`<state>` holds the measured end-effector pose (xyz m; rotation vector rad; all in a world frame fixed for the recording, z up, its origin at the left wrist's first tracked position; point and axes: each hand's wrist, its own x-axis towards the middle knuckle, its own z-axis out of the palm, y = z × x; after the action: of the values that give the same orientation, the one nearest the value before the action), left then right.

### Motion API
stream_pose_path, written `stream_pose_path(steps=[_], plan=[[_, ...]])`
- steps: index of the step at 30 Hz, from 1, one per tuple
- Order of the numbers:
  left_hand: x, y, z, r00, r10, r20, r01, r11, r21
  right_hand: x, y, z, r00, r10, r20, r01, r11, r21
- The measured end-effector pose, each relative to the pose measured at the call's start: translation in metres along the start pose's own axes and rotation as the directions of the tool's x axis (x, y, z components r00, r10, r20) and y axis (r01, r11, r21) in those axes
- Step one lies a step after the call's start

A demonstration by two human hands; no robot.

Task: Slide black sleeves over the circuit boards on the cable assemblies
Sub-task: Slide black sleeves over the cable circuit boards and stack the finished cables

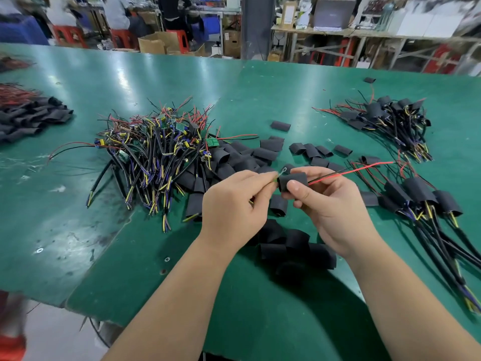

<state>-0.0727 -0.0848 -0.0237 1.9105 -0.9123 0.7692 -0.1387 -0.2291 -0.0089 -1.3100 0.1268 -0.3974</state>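
My right hand [326, 204] pinches a black sleeve [292, 181] above the green table [104, 243]. A red and a black wire [351, 171] stick out of the sleeve's right end. My left hand [234, 204] pinches the circuit board end [276, 176] of the cable assembly at the sleeve's left opening; most of the board is hidden. A tangled pile of bare cable assemblies [156, 147] with green boards lies to the left. Loose black sleeves [244, 157] lie scattered around and under my hands.
Sleeved assemblies lie in a bunch at the right [421, 199] and in another at the far right [385, 118]. More black sleeves and red wires are heaped at the left edge [28, 115]. Behind the table are people on red stools, cardboard boxes and shelves.
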Motion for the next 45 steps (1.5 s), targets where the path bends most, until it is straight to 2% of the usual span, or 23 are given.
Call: stream_pose_path(steps=[2,4,8,13,25,32,39,45], plan=[[0.001,0.001,0.001,0.997,-0.077,-0.030,0.071,0.982,-0.176,0.000,-0.001,-0.001,0.999,0.051,0.018,-0.053,0.995,0.086],[0.002,0.000,0.003,0.994,-0.105,-0.017,0.096,0.955,-0.280,0.000,-0.002,0.000,0.997,0.076,0.026,-0.079,0.990,0.121],[0.003,0.002,0.003,0.998,-0.062,-0.005,0.057,0.953,-0.299,0.002,-0.004,0.002,0.992,0.125,-0.020,-0.117,0.968,0.223],[0.002,0.002,0.001,0.991,-0.131,0.004,0.122,0.914,-0.386,0.001,-0.004,0.003,0.982,0.188,-0.030,-0.168,0.930,0.328],[0.002,0.011,0.001,0.999,-0.043,0.031,0.048,0.978,-0.203,0.004,-0.001,0.008,0.948,0.293,-0.126,-0.209,0.867,0.452],[0.002,0.012,0.000,1.000,-0.013,0.019,0.014,0.996,-0.091,0.002,0.000,0.011,0.947,0.309,-0.088,-0.231,0.846,0.480],[0.000,0.007,0.000,0.999,-0.015,-0.052,0.012,0.998,-0.057,0.003,0.003,0.007,0.975,0.191,-0.113,-0.150,0.942,0.301],[0.000,0.004,0.004,0.998,-0.003,-0.067,-0.001,0.998,-0.059,0.003,0.002,0.006,0.977,0.166,-0.132,-0.128,0.957,0.262]])
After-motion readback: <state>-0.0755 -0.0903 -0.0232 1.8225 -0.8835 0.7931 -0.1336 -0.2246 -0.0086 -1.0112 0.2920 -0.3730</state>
